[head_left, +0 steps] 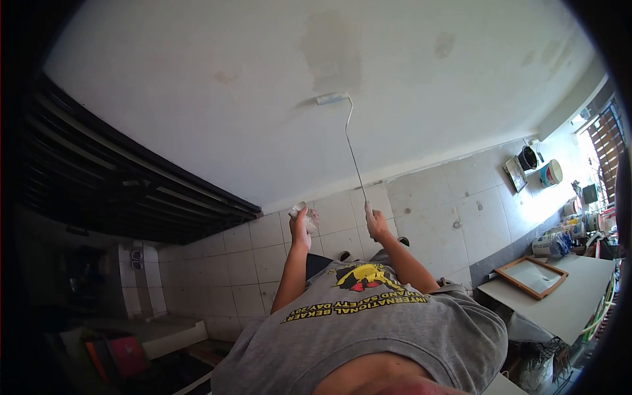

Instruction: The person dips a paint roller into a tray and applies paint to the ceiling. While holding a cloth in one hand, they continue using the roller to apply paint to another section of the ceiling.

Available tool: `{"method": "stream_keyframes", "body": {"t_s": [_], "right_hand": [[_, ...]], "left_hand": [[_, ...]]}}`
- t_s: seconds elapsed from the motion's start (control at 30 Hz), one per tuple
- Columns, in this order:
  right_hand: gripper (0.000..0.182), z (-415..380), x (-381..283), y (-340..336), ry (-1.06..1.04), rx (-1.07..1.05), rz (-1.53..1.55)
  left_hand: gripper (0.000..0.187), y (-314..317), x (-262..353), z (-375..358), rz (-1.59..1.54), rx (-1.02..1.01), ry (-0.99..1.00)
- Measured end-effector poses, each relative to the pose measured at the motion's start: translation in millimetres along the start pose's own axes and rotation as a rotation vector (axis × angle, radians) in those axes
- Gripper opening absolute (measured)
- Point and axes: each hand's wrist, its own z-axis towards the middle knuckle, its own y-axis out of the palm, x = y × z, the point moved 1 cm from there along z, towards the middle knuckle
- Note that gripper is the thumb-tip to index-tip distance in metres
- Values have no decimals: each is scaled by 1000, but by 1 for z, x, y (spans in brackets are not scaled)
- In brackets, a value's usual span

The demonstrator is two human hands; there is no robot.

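Observation:
My right hand (pixel 377 225) is closed round the handle of a paint roller (pixel 356 158). The roller's long thin wire frame reaches up to the wall (pixel 217 131), where its small white sleeve (pixel 332 99) lies at or very near the surface. Just above the sleeve is a darker, damp-looking patch (pixel 332 52). My left hand (pixel 301 232) grips a small whitish container (pixel 307 217) at waist height, partly hidden by the fingers; its contents cannot be made out.
A dark metal gate (pixel 131 178) stands at the left. Pale floor tiles (pixel 342 210) run along the wall's foot. To the right are a black bucket (pixel 527 158), a paint tray (pixel 515 174), a white pail (pixel 552 172) and a table (pixel 573 289) with a wooden frame (pixel 532 276).

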Motion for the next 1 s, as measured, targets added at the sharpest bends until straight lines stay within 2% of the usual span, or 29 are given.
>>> {"method": "stream_keyframes", "body": {"t_s": [0.07, 0.17, 0.27, 0.37, 0.47, 0.57, 0.67, 0.77, 0.87, 0.97, 1.0], "right_hand": [[66, 1, -6, -2, -22, 16, -7], [67, -6, -4, 2, 147, 21, -91], [68, -19, 3, 3, 233, -52, 29], [69, 16, 56, 4, -49, 34, -78], [70, 8, -10, -1, -51, 9, -30], [69, 17, 13, 10, -101, 67, -132], [69, -5, 10, 9, 20, 68, -126], [67, -11, 20, 2, 154, 11, 4], [66, 18, 43, 0, -270, 151, -85], [66, 17, -13, 0, -122, 108, 13], [73, 29, 0, 2, -141, 127, -62]], "left_hand": [[28, -5, -4, -1, 43, 3, 1], [28, -7, -2, 0, -1, 10, -4], [28, -16, -4, 2, 6, -4, 13], [29, -14, 0, 0, -21, 48, 9], [29, -18, -1, 1, -8, 57, 8], [29, -18, -1, 1, 13, 54, 17], [29, -15, 0, 2, 8, 40, 17], [22, -10, 2, 2, -15, 36, 4], [30, -9, 0, 6, -26, 37, 0], [30, -11, 0, 6, 24, 10, -2], [30, -13, -1, 3, 16, 17, -14]]}}
